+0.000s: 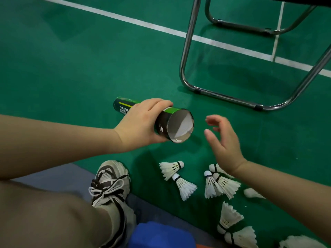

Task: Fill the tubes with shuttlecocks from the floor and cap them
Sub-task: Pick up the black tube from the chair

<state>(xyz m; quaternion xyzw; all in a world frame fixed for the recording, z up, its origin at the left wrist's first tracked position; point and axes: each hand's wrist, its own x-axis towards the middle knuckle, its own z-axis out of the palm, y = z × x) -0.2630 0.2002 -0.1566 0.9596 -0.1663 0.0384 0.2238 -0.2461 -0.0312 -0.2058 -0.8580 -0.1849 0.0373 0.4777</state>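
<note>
Green court flooring (80, 68) lay beneath me as my left hand (141, 122) held a dark, green-banded shuttlecock tube (179, 126) above it. My fingers (159, 102) wrapped over its barrel, and its uncapped mouth was turned toward my right. What lay deep inside, I could not tell. My right hand (223, 144) hovered just beside that mouth, its fingers (213, 120) spread and loosely bent, holding nothing. White feathered shuttlecocks (172, 169) lay scattered on the floor below my right wrist, several touching or overlapping, one partly hidden by my forearm. My laced sneaker (111, 181) stood to their left, with a blue object (161, 235) at the bottom edge. A chrome chair frame (186, 51) stood beyond, straddling a white court line (125, 17).
</note>
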